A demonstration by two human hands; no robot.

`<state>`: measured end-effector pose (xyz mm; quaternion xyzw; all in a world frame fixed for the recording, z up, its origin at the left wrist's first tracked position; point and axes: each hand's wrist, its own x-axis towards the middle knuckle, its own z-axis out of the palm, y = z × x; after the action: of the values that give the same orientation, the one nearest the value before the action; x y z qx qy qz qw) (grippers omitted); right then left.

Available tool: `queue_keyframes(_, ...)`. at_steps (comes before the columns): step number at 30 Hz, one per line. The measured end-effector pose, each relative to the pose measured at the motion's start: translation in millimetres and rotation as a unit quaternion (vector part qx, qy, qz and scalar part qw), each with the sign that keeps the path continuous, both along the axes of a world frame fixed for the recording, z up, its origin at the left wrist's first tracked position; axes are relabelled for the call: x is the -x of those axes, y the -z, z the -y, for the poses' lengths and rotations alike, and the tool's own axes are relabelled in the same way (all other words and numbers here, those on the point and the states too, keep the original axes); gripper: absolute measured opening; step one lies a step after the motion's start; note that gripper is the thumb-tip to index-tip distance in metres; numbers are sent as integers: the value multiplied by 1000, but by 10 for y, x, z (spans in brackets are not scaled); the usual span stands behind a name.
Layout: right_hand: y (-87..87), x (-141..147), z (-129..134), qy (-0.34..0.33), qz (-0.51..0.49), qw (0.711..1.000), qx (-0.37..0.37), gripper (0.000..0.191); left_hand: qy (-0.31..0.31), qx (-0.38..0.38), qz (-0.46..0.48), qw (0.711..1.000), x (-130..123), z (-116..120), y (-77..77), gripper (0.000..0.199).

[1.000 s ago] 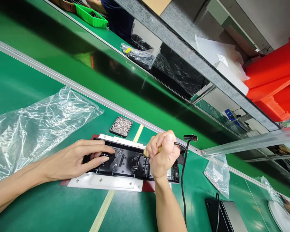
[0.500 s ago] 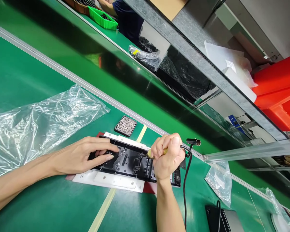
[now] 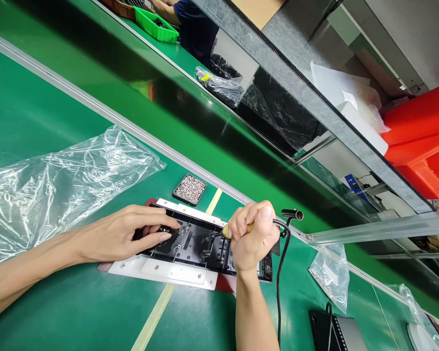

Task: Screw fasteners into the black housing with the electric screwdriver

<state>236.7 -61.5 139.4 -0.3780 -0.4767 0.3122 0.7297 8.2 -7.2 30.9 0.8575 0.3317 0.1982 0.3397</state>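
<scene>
Head view: black housing (image 3: 193, 246) lies in a fixture, between near-edge white strip (image 3: 168, 274) and far-edge one, right end overhanging both. Right hand (image 3: 255, 236) fisted fully around yellow-handled tool (image 3: 227, 231), tip down at the housing floor. Left hand (image 3: 120, 234) at the housing's left end, thumb and index parted; can't tell if they pinch anything. Risks, my read: tip skids off a post and gouges the floor if the wrist tilts; housing shifts if left hand lets up; cable (image 3: 278, 292) beside right forearm could snag and tug the tool. Housing looks dark, ribbed, with small metal-topped posts; right part hidden behind the fist.
</scene>
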Motion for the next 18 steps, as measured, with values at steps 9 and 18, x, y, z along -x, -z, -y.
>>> queue_keyframes(9, -10, 9, -12, 6, 4, 1000, 2, 48, 4, -1, 10, 1000, 6, 9, 23, 36)
queue_keyframes(18, -4, -3, 3, 3, 2, 1000, 2, 47, -7, -11, 19, 1000, 3, 19, 12, 35)
